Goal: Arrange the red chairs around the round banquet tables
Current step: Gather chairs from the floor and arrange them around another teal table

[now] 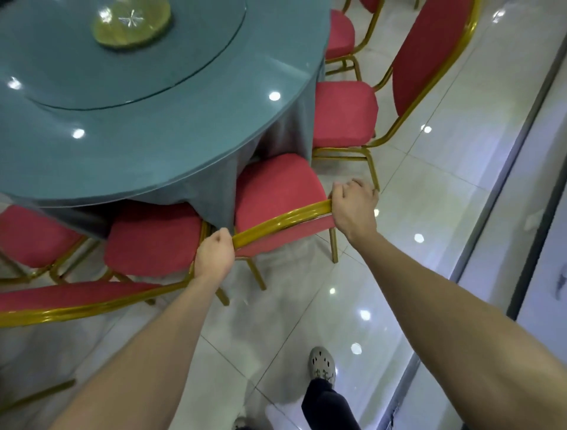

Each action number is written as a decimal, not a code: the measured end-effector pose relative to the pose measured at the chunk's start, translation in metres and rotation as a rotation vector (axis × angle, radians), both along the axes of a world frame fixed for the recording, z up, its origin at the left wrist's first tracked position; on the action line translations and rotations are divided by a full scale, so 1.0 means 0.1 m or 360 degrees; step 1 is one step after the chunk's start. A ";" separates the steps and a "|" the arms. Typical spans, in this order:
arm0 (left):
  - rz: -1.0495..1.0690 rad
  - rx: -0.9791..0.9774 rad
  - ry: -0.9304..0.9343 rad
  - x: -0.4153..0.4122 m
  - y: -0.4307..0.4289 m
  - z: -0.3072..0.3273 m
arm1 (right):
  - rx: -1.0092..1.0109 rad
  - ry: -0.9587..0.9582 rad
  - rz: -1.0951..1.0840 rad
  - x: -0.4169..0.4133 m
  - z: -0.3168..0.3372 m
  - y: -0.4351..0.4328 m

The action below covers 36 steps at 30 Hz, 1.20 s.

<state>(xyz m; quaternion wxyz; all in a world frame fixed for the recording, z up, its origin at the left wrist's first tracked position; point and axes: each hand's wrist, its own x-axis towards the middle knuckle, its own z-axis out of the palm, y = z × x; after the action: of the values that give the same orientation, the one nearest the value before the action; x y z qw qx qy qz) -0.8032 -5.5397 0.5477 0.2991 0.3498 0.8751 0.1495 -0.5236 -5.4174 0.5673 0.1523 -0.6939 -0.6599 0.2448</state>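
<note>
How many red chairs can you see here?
6: held chair, one left of it, far-left one, right one, one behind that, another at the top edge. More may be hidden.
</note>
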 end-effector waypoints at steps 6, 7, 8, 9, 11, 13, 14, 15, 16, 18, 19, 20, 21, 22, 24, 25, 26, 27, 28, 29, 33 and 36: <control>-0.0208 -0.0287 -0.0080 -0.13 0.04 0.15 | -0.0104 -0.0147 0.0363 -0.17 0.36 0.18; -0.0265 -0.0285 -0.0107 -0.20 0.01 0.21 | -0.0075 -0.0099 0.0472 -0.34 0.45 0.18; -0.0314 -0.0244 -0.0089 -0.30 -0.05 0.30 | -0.0027 -0.0078 0.0605 -0.56 0.53 0.15; -0.0366 -0.0173 -0.0046 -0.43 -0.13 0.38 | 0.0024 -0.0064 0.0732 -0.82 0.61 0.10; -0.0402 -0.0001 0.0037 -0.80 -0.38 0.57 | 0.0082 -0.0014 0.0961 -1.44 0.74 -0.08; -0.0291 0.0189 0.0021 -1.23 -0.73 0.80 | 0.0082 0.0041 0.1145 -2.08 0.86 -0.33; -0.0188 0.0280 -0.0012 -1.46 -0.93 0.93 | 0.0075 0.0067 0.1226 -2.40 0.91 -0.49; -0.0065 0.0381 -0.0036 -1.69 -1.15 1.05 | 0.0068 0.0090 0.1310 -2.71 0.96 -0.65; 0.0060 0.0480 -0.0034 -1.93 -1.37 1.16 | 0.0067 0.0107 0.1396 -3.03 1.01 -0.82; 0.0291 0.0652 -0.0007 -2.43 -1.82 1.38 | 0.0099 0.0134 0.1549 -3.66 1.12 -1.16; 0.0387 0.0713 -0.0010 -2.70 -2.05 1.49 | 0.0122 0.0149 0.1613 -3.97 1.18 -1.33; 0.0457 0.0751 -0.0010 -2.96 -2.29 1.57 | 0.0140 0.0166 0.1667 -4.28 1.24 -1.51; 0.0504 0.0770 0.0000 -3.24 -2.52 1.65 | 0.0162 0.0182 0.1715 -4.58 1.29 -1.69; 0.0534 0.0773 0.0009 -3.52 -2.75 1.70 | 0.0186 0.0192 0.1755 -4.87 1.33 -1.87; 0.0576 0.0740 0.0040 -4.09 -3.21 1.76 | 0.0222 0.0205 0.1793 -5.40 1.36 -2.22; 0.0595 0.0700 0.0064 -4.37 -3.42 1.77 | 0.0224 0.0206 0.1791 -5.65 1.37 -2.39; 0.0622 0.0651 0.0080 -4.65 -3.63 1.77 | 0.0213 0.0195 0.1788 -5.90 1.36 -2.55; 0.0654 0.0605 0.0073 -4.91 -3.83 1.77 | 0.0199 0.0170 0.1801 -6.13 1.35 -2.70; 0.0669 0.0558 0.0060 -5.15 -4.03 1.77 | 0.0185 0.0144 0.1822 -6.36 1.34 -2.85; 0.0652 0.0510 0.0064 -5.38 -4.20 1.75 | 0.0177 0.0126 0.1831 -6.58 1.33 -2.97; 0.0586 0.0384 0.0144 -6.26 -4.67 1.76 | 0.0139 0.0092 0.1820 -7.46 1.32 -3.33; 0.0562 0.0374 0.0249 -6.88 -4.79 1.76 | 0.0123 0.0073 0.1867 -8.12 1.30 -3.44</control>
<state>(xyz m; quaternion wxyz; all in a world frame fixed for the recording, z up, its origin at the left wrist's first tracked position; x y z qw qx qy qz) -1.4909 -6.0187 0.7234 0.1567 0.2341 0.9199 0.2729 -1.3355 -5.7617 0.6975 0.0309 -0.2012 -0.9385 0.2789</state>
